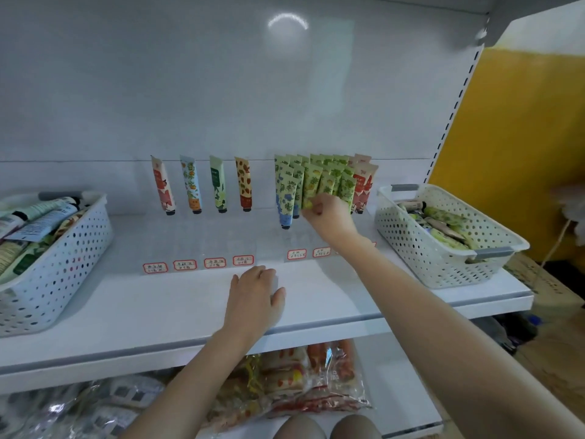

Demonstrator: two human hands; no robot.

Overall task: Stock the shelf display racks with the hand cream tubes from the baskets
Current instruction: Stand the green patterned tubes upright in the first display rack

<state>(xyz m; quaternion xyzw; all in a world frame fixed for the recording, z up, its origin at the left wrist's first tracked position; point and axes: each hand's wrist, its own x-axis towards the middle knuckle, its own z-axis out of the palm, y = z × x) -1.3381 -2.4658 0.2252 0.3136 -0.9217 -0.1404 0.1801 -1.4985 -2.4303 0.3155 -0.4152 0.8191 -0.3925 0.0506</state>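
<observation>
Since the white shelf bears everything else, it comes first: a perforated left basket and a right basket sit at its two ends, each with loose hand cream tubes lying jumbled inside. Between them stand the clear display racks, labelled along the front. The left rack has four single tubes, one to a lane, while the right rack is packed with green and red ones in rows. The left hand rests palm down on the bare front of the shelf, fingers relaxed and holding nothing. The right hand reaches into the packed rack, its fingers curled round the lower end of a yellow-green tube. That tube stands nearly upright, long axis vertical, crimped flat end up and cap end down, leaning slightly back like its neighbours. I judge it light and soft-walled, with a slick printed skin that would dent if squeezed mid-body. The firmer shoulder near the cap, where the fingers sit now, looks the sound place to hold, letting it be steered cap-first into its lane without knocking the close-set tubes beside it.
</observation>
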